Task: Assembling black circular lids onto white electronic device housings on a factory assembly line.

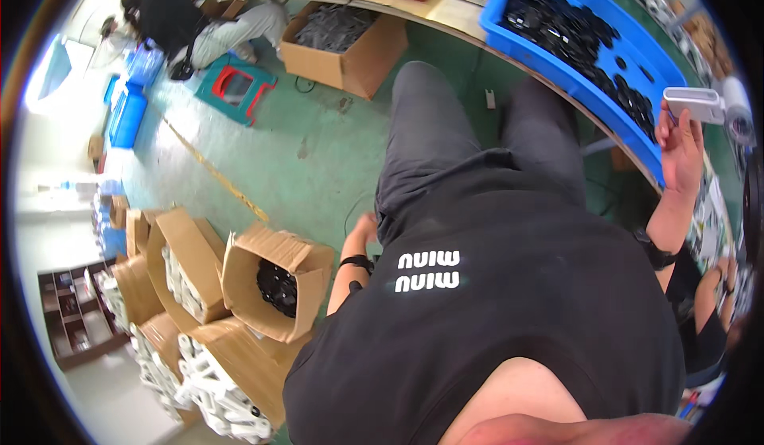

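Observation:
My right hand (683, 152) is raised at the right, beside the blue tray (585, 119). Its fingers grip a white plastic part (694, 104) with a long slotted body; a round white end (738, 111) sits at its far right. A small dark, thin thing shows by the fingers, too small to name. Many glossy black round pieces (549, 27) lie in the tray. Low on the left, my left hand (367, 227) hangs beside my thigh, partly covered by my clothes, its fingers hidden.
A carton of grey parts (342, 67) stands under the bench. Cartons at left hold white parts (223, 393) and black pieces (277, 287). A teal-and-red stool (235, 91) stands near a seated person (171, 15). Another person's arm (707, 294) shows at right.

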Demonstrator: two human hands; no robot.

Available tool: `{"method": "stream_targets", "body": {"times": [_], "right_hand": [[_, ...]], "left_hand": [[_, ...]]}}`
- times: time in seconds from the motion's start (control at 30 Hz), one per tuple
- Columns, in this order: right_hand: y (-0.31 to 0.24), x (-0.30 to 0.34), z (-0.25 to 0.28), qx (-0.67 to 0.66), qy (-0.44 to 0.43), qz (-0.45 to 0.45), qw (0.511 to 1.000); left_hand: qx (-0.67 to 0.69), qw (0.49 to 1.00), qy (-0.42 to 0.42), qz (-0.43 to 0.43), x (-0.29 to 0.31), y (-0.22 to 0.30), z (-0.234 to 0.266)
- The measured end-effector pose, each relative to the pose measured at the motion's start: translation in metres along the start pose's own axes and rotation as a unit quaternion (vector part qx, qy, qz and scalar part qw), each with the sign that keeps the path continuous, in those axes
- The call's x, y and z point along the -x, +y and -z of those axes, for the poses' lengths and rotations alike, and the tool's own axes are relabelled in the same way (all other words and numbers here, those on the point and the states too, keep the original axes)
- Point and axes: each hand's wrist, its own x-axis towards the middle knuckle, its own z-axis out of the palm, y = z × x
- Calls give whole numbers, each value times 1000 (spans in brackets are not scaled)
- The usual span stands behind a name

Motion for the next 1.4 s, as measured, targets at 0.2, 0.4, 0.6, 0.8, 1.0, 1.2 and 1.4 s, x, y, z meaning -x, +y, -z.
{"method": "stream_targets", "body": {"times": [0.2,0.4,0.6,0.8,1.0,1.2,1.4], "right_hand": [[39,-67,5,-26,-20,-76,997],[63,-130,-15,-116,-67,-121,984],[68,-190,-45,-238,38,-166,956],[76,-153,-92,-286,-2,-194,938],[28,-213,-75,80,15,-43,996],[16,-401,25,212,240,-124,939],[53,-481,167,216,361,-162,893]], "left_hand": [[-74,969,-223,71,-3,-14,-36],[-99,983,150,25,-98,48,15],[-22,974,211,-78,-106,83,27],[346,908,218,-96,-61,71,5],[439,879,134,-131,-15,222,79],[-118,938,272,-178,-10,387,35],[-264,901,302,-166,4,432,12]]}}
